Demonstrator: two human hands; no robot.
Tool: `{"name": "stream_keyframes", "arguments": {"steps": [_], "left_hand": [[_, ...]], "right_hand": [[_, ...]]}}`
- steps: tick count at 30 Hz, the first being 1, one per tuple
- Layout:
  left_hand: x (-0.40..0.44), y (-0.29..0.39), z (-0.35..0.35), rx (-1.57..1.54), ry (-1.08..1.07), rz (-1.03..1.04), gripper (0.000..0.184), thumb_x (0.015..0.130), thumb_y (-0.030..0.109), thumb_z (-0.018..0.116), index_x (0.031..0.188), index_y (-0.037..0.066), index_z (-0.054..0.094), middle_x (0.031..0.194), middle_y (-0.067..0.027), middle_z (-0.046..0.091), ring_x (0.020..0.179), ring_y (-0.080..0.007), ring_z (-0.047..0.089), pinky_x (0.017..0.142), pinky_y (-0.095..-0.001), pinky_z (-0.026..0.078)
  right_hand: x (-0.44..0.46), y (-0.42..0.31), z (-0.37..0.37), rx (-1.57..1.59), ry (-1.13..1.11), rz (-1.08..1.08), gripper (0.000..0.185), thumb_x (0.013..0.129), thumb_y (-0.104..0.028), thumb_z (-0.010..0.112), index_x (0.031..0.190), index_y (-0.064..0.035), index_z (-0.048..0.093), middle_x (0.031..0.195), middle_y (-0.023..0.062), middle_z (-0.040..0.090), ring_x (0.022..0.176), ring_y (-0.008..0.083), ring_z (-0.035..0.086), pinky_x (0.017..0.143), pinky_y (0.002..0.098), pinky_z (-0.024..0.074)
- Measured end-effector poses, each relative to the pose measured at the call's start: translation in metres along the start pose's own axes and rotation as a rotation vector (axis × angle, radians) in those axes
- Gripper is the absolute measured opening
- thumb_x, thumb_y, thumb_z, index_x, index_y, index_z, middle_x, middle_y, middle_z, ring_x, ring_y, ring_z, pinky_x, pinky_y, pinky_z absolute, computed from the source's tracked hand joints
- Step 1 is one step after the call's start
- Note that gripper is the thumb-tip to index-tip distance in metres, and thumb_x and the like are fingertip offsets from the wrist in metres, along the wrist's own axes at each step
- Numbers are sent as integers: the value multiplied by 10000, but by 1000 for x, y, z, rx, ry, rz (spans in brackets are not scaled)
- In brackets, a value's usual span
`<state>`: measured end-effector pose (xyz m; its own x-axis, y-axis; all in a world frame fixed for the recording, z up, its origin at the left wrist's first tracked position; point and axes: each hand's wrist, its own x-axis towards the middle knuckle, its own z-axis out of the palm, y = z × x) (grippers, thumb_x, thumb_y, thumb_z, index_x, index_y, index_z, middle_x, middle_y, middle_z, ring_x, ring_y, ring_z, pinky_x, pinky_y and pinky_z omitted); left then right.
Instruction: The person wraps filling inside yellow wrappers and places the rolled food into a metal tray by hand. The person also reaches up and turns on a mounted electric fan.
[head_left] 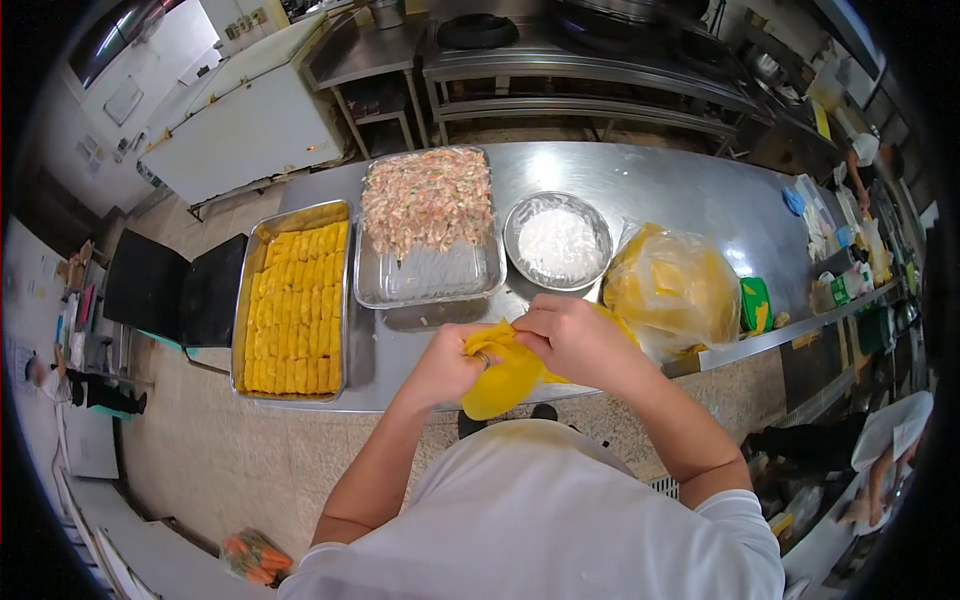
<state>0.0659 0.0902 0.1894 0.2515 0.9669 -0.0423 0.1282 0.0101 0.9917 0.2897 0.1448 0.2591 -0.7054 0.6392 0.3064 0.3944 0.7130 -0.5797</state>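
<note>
A thin, limp yellow wrapper sheet hangs between my two hands at the front edge of the table. My left hand is closed on its left side, with a ring on one finger. Fingers of my right hand pinch the sheet's upper part, close to the left hand. Ahead of my hands is a round metal bowl of white paste or powder. A clear plastic bag with more yellow sheets lies right of my right hand. Beyond my left hand, a metal tray holds pinkish chopped filling.
A long tray of packed yellow rolls stands at the table's left end. A green and yellow packet lies beyond the bag. A black chair stands left of the table. Other people are at the far right and far left.
</note>
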Motion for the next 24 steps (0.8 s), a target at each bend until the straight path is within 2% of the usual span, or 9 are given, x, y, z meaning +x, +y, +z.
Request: {"name": "stream_keyframes", "arguments": {"steps": [5,9,12,15,18,21,24], "left_hand": [[-1,-6,1,-64,-41,-71,247,929,-57,734,1170,-9,754,1022,-1,764,936,-85,651,843,-288,540],[1,-10,2,-47,-51,-130,235,943,-42,738,1175,-5,747,1023,9,759,947,-83,652,838,-296,541],[3,-7,1,-35,-43,-142,263,932,-53,740,1190,-3,744,1051,3,763,959,-88,658,847,-303,547],[3,-6,0,-103,13,-129,293,918,-59,751,1206,-5,741,1098,-17,775,990,-109,683,885,-312,559],[0,-6,-3,-194,113,-119,317,907,-63,758,1219,-11,741,1133,-41,784,1026,-137,709,930,-322,565],[-3,-7,-8,-211,149,-117,335,904,-63,760,1235,-14,740,1150,-52,786,1047,-154,721,954,-329,566],[-3,-6,-9,-210,116,-94,330,908,-58,758,1235,-14,744,1140,-53,788,1040,-151,718,947,-330,565]], "right_hand": [[-4,11,17,-121,34,-38,48,872,-63,719,877,-15,724,856,160,672,813,370,714,723,472,601],[-6,14,27,-137,110,-12,73,870,-68,713,831,-14,685,850,163,667,804,376,710,718,480,600],[-6,13,30,-122,171,58,53,874,-53,710,879,0,705,874,172,685,806,390,715,715,479,596],[-5,21,34,47,272,116,82,893,-39,719,944,18,748,898,180,722,787,385,716,696,446,587],[-6,27,13,235,321,315,100,939,-36,748,1008,24,788,878,151,746,713,263,697,663,357,547],[-9,20,-7,331,213,337,111,946,-53,765,1025,20,796,867,125,749,715,211,677,669,338,537],[-9,8,-15,232,67,207,121,935,-62,770,1016,24,795,869,140,748,747,250,701,691,361,550]]}}
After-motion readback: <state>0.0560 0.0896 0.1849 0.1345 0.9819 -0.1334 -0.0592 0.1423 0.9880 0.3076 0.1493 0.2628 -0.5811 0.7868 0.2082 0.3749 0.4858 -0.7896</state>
